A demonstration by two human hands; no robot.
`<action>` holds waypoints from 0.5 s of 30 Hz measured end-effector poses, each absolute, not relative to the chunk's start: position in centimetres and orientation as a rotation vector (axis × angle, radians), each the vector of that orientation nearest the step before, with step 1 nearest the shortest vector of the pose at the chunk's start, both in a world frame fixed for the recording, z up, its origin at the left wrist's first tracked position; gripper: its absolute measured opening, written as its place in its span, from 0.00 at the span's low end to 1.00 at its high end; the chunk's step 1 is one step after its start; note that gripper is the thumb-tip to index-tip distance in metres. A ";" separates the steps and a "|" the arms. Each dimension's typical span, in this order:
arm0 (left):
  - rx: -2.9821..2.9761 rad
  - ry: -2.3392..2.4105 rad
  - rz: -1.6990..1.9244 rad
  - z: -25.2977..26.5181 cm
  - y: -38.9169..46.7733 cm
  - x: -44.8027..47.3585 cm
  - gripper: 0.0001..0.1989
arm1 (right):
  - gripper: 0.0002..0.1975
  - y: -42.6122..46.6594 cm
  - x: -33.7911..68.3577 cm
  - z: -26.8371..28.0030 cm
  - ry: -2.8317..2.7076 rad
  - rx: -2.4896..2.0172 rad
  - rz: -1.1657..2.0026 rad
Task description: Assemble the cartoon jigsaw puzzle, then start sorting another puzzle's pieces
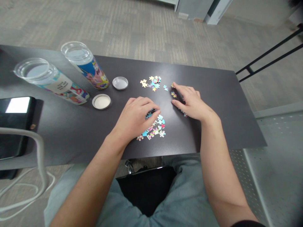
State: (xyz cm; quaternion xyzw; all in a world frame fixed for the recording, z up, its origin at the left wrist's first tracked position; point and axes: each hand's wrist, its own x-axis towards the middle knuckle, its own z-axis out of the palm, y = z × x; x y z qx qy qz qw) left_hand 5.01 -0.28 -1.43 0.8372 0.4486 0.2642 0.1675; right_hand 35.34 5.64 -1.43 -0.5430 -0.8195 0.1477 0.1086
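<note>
My left hand (140,116) is over a pile of small colourful jigsaw puzzle pieces (155,131), hiding part of it. Its thumb and index fingertips come together at the pile's upper edge; whatever may be between them is too small to make out. To the right, my right hand (193,101) rests low over the table, thumb and fingers apart. One puzzle piece (174,94) lies between its thumb and index finger, another is at the index fingertip, and more show beneath the hand. A second, smaller group of pieces (155,82) lies farther back, with a single piece (165,88) beside it.
On the dark table (222,126), two clear cylindrical jars with printed wraps, one blue (91,71) and one paler (63,86), stand at the left. Two round lids (120,83) (101,101) lie near them. A black device (14,126) and white cable (40,154) are far left.
</note>
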 end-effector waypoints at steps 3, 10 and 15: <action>2.374 1.284 0.745 -1.4 -0.3 5.0 0.07 | 0.40 5.8 35.6 -1.7 -2.376 -1.625 0.402; 2.357 1.293 0.733 -1.3 -0.3 5.0 0.07 | 0.37 5.7 35.8 -1.4 -2.390 -1.618 0.417; 2.368 1.281 0.747 -1.4 -0.3 5.0 0.07 | 0.33 5.1 36.4 -0.6 -2.395 -1.642 0.440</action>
